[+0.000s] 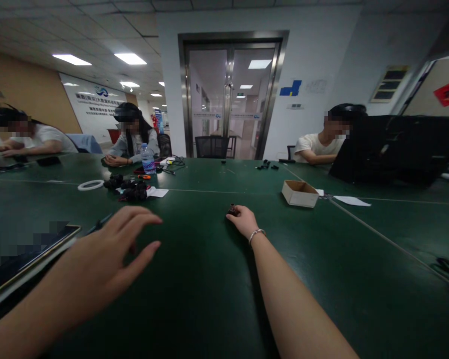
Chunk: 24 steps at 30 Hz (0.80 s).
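Right hand (243,219): fingers curled round a small dark round part (232,209) at their tips, on the dark green surface (209,279).
Left hand (108,249): fingers spread wide, holding nothing, well apart from the part.

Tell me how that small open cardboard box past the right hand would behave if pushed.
The cardboard box looks shallow with nothing showing inside, so probably light. It sits flat on the green table, so it should slide, not tip. Its thin walls may dent if squeezed.

Head camera looks forward, low across the green table (209,279)

Right hand (243,219) covers most of a small dark part (232,209) (kind unclear)
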{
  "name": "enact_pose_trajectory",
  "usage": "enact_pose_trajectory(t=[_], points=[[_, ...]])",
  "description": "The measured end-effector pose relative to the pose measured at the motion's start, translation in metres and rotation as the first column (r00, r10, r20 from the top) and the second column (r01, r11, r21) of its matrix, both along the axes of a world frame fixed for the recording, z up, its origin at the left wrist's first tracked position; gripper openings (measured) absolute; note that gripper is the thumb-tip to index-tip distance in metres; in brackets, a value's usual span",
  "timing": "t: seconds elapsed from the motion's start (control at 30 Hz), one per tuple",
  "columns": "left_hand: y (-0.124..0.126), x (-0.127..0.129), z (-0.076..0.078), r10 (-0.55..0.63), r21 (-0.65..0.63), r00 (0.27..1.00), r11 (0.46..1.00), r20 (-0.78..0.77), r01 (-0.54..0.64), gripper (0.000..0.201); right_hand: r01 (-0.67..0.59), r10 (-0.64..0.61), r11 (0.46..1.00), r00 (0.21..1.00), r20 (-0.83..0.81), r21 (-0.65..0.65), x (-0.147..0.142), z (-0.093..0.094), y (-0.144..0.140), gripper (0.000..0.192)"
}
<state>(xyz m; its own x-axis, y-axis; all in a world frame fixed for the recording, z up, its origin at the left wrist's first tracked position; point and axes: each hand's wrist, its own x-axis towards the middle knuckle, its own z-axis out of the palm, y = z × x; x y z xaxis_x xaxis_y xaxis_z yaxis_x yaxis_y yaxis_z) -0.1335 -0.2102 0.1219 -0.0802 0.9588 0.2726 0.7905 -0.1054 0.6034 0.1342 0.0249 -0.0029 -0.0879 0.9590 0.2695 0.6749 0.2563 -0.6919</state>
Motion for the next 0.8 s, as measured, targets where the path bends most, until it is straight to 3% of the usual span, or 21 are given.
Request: enact_pose_trajectory(t=[0.07,0.17,0.3,0.5,0.67,0.8], points=[[0.041,0.03,0.002,-0.16,0.009,0.978,0.987,-0.131,0.162,0.044,-0.015,0.015,1.0,0.998,-0.058,0.01,0.0,0.001,0.0,0.019],[0.1,0.072,-0.012,-0.336,-0.03,0.891,0.939,-0.306,0.344,0.045,-0.04,0.042,0.999,0.991,-0.123,0.016,0.0,0.001,0.0,0.017],[0.158,0.117,-0.038,-0.268,0.005,0.886,0.956,-0.379,0.292,0.055,-0.052,0.059,0.996,0.992,-0.113,0.068,-0.001,0.001,0.001,0.015],[0.2,0.154,-0.07,-0.226,0.076,0.961,0.968,-0.161,0.24,0.044,-0.067,0.07,0.992,0.997,-0.03,0.112,-0.001,0.006,0.001,0.024],[0.212,0.147,-0.1,-0.23,0.174,0.973,0.959,0.03,0.222,0.029,-0.069,0.06,0.987,0.996,0.064,0.146,-0.001,0.007,0.004,0.014],[0.224,0.134,-0.119,-0.219,0.211,0.94,0.963,0.261,0.166,0.02,-0.07,0.079,0.988,0.995,-0.063,0.139,0.001,-0.002,0.01,0.019]])
